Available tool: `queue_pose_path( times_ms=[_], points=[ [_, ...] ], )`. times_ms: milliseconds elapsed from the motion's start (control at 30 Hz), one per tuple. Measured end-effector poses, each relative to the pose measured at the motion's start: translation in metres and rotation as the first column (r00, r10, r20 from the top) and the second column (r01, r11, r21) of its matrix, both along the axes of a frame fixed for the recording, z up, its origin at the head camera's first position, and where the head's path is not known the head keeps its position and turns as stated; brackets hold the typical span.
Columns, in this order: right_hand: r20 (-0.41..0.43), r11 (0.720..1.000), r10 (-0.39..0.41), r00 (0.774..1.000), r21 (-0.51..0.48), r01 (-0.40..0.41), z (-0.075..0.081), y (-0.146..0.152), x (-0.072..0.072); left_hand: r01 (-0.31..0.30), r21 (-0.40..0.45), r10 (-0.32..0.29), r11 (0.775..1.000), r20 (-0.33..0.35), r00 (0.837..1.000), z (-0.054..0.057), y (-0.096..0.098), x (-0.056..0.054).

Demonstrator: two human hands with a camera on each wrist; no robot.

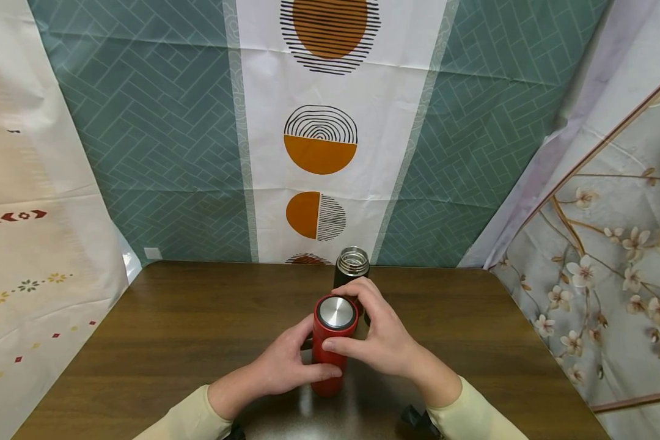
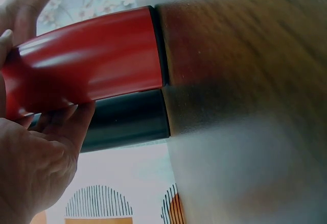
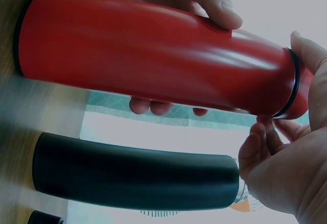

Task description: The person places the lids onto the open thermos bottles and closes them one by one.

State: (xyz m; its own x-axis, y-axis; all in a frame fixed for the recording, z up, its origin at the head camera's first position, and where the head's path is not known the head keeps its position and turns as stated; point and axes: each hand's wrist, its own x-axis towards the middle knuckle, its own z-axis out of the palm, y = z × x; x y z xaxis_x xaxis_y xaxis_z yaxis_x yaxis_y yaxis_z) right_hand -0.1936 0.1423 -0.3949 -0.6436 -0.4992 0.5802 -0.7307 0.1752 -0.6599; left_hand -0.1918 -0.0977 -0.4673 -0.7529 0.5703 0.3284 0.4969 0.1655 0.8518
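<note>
A red vacuum flask [image 3: 153,50] stands upright on the table, its lid [image 1: 337,312] with a silver top in place. My left hand [image 1: 277,363] grips the flask's body from the left, thumb across the near side and fingers round the far side. Around the lid and upper rim curl the thumb and fingers of my right hand [image 1: 385,342]. Just behind the red flask is a black vacuum flask [image 3: 133,173], upright, with its steel mouth uncovered. In the head view the hands and red flask hide most of it.
A small black cap-like object [image 3: 45,218] lies on the table by the black flask, cut off by the frame's edge. The brown wooden table [image 1: 198,305] ends against a patterned cloth [image 1: 176,153] at the back. Printed drapes hang at both sides.
</note>
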Motion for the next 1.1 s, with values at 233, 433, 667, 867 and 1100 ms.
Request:
queue_pose_path(
  times_ms=[233,433,667,867,1100],
  points=[
    [-0.002,0.998,-0.056,0.998,-0.013,0.056,-0.001,-0.003,0.003,-0.007,0.005,0.007,1.0,0.003,1.0,0.0,0.0,0.001],
    [-0.03,0.997,-0.071,0.997,-0.022,0.071,-0.003,-0.005,0.003,-0.002,0.016,0.002,1.0,-0.007,1.0,0.001,0.001,0.002],
    [-0.001,0.999,0.043,0.999,0.012,-0.043,-0.005,0.003,-0.002,-0.006,0.011,0.006,1.0,-0.021,1.0,0.002,0.001,0.002],
    [0.049,0.992,0.127,0.991,0.013,-0.128,-0.006,0.007,-0.004,-0.008,0.008,0.008,1.0,-0.023,1.0,0.002,0.002,0.003],
    [0.049,0.99,0.139,0.989,-0.005,-0.139,-0.003,0.008,-0.005,-0.009,0.007,0.009,1.0,-0.014,1.0,0.001,0.001,0.003]
  ],
)
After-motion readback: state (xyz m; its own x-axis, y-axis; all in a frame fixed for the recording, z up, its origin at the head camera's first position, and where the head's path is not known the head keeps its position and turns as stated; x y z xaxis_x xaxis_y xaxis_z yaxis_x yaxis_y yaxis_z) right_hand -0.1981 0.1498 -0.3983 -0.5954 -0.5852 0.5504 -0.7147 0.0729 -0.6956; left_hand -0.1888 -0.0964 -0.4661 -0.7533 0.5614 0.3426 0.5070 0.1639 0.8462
